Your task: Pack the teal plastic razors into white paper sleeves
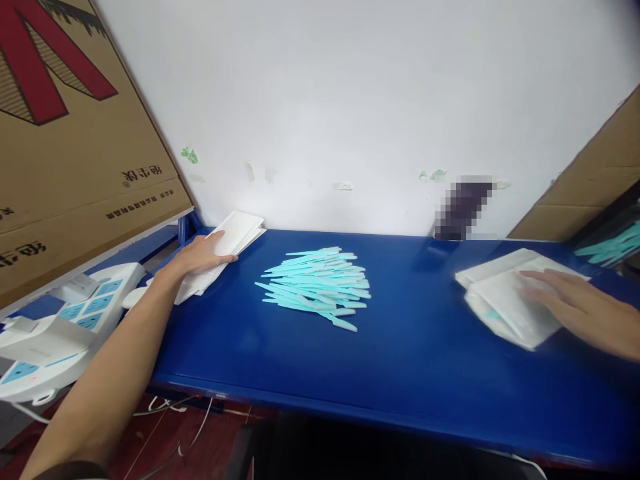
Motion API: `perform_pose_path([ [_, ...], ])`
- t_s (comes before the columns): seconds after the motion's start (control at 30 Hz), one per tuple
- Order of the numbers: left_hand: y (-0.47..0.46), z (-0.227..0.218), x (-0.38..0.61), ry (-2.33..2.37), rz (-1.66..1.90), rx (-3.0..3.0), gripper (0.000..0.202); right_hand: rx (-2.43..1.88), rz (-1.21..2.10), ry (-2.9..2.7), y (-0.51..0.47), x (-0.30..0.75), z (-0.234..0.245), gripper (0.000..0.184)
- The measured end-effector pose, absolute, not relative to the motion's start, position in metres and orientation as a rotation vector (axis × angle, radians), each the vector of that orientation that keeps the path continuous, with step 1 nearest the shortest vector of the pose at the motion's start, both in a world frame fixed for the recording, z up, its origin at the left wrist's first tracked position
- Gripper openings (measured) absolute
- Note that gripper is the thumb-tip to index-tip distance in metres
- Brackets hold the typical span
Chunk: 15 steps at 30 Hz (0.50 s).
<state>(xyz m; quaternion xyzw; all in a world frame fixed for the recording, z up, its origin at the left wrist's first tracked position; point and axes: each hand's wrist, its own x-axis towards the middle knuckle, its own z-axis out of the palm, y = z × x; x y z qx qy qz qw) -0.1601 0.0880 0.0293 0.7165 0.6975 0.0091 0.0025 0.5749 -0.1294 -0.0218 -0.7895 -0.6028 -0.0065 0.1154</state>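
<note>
A pile of several thin turquoise plastic sticks [320, 283] lies in the middle of the blue table [400, 360]. My left hand [203, 257] rests on a stack of white packets [235, 237] at the table's far left corner, thumb on top and fingers curled round the stack's edge. My right hand [575, 303] lies flat, fingers stretched out, on another stack of white packets [505, 300] at the right; that hand and stack are smeared by motion.
A large cardboard box [65, 133] leans at the left above a white power strip [55, 320] with blue sockets. Another cardboard piece [595, 180] stands at the right, with more turquoise sticks [613, 245] beside it. A white wall closes the back.
</note>
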Motion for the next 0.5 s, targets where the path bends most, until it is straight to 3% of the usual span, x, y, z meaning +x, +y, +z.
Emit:
perform_pose_path([
  [0.17,0.079,0.034,-0.141,2.29,0.293,2.189,0.107,-2.006,0.171,-2.129,-0.133,0.541,0.007,0.066],
  [0.4,0.047,0.059,-0.091,2.077,1.093,2.498,0.048,-2.096,0.315,-2.365,-0.11,0.525,0.039,0.087],
  [0.5,0.037,0.059,-0.056,1.842,1.109,2.604,0.049,-2.208,0.135,-2.396,-0.094,0.52,0.047,0.077],
])
